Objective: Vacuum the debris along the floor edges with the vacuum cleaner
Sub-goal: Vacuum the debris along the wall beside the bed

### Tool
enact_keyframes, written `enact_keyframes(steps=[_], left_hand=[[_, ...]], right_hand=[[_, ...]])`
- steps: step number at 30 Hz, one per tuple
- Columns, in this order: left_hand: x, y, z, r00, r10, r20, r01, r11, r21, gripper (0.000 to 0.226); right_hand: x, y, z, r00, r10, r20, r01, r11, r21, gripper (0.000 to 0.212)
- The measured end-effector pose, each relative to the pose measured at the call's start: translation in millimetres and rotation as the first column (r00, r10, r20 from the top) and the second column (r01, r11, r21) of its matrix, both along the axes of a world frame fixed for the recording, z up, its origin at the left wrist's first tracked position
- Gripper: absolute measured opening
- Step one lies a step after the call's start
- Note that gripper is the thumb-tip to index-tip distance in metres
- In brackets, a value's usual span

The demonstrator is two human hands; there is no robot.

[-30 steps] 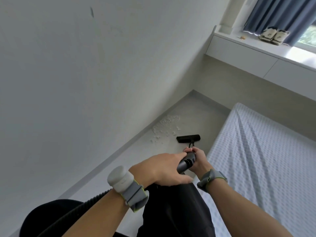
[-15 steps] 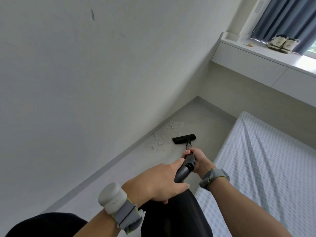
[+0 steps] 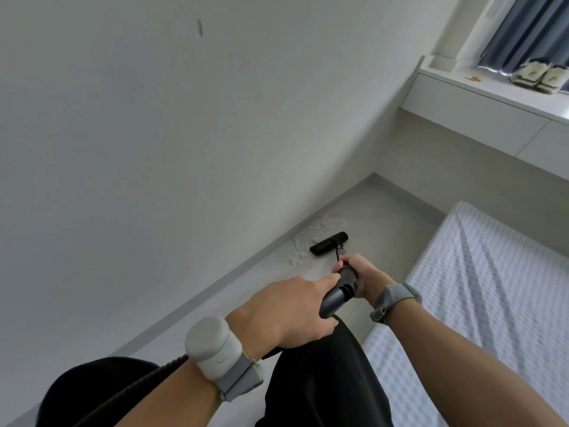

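While left hand [image 3: 286,312] grips rear of vacuum wand [image 3: 337,295], white debris [image 3: 320,229] lies against skirting [image 3: 261,255]; black nozzle [image 3: 328,243] touches its near edge; right hand [image 3: 365,274] clasps wand further forward; checked mattress [image 3: 477,288] rightmost.

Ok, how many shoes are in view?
2. A left shoe and right shoe sit side by side on the window ledge, below the curtain; more may lie off-frame.

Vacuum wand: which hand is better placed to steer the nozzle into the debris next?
Right, probably. The right hand grips the wand farther forward, nearer the nozzle at the debris; the left hand holds the rear end.
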State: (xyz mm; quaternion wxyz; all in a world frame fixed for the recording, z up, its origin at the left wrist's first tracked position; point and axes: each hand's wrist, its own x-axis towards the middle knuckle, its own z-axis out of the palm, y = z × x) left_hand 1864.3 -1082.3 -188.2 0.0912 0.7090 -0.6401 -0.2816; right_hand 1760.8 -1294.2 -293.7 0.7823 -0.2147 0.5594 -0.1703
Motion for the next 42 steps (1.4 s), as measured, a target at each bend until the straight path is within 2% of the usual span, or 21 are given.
enact_keyframes(steps=[6,9,14,19,26,42], left_hand=[[-1.8,16.0,11.0,0.993,-0.041,0.112,0.044,0.999,-0.018,0.066],[1.9,24.5,11.2,0.991,-0.042,0.13,0.044,0.999,-0.016,0.067],[5.9,32.3,12.5,0.993,-0.068,0.097,0.068,0.998,0.011,0.07],[-6.8,27.4,18.7,0.988,-0.144,0.056,0.144,0.989,0.015,0.074],[-31.8,32.1,19.6,0.967,-0.249,0.052,0.249,0.968,0.009,0.07],[40.4,85.6,-17.6,0.993,-0.004,0.121,0.005,1.0,-0.005,0.071]], right_hand=[[3.4,14.9,11.0,0.989,0.072,-0.127,-0.081,0.994,-0.069,0.02],[8.7,23.3,10.4,0.985,0.091,-0.144,-0.102,0.992,-0.077,0.021],[7.4,35.5,11.3,0.987,0.072,-0.143,-0.086,0.992,-0.092,0.02],[-27.2,36.6,14.7,0.988,0.01,-0.154,-0.026,0.995,-0.098,0.018],[-65.9,54.8,14.1,0.993,0.009,-0.121,-0.011,1.0,-0.016,0.023],[47.5,80.6,-10.8,0.989,0.098,-0.108,-0.104,0.994,-0.043,0.016]])
